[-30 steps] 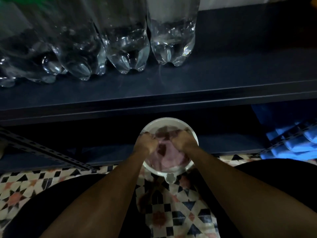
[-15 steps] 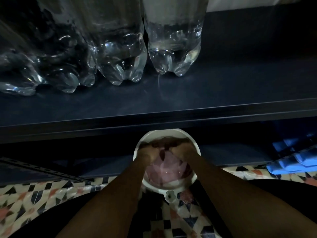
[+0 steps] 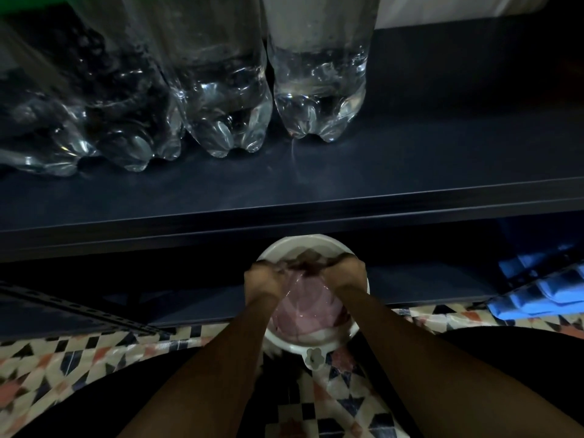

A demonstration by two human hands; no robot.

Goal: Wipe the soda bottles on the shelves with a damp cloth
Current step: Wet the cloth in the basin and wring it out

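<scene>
Together, left hand (image 3: 264, 279), right hand (image 3: 347, 274), fingers curled gripping cloth (image 3: 308, 306), in bowl (image 3: 303, 243)

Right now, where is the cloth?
Head view, low centre: the cloth is in the white bowl, below the bottle shelf, gripped by left hand and right hand.

Both hands are down in a white bowl (image 3: 302, 243) on the patterned floor (image 3: 331, 406). The left hand (image 3: 264, 278) and right hand (image 3: 346, 273) are curled, each gripping the pink cloth (image 3: 308, 308), which hangs between them into the bowl. Above, clear bottles (image 3: 319, 90) stand upright in a row, touching one another, on the left part of a dark shelf (image 3: 426, 172). Blue packs (image 3: 543, 295) lie low at the right, under the shelf.
</scene>
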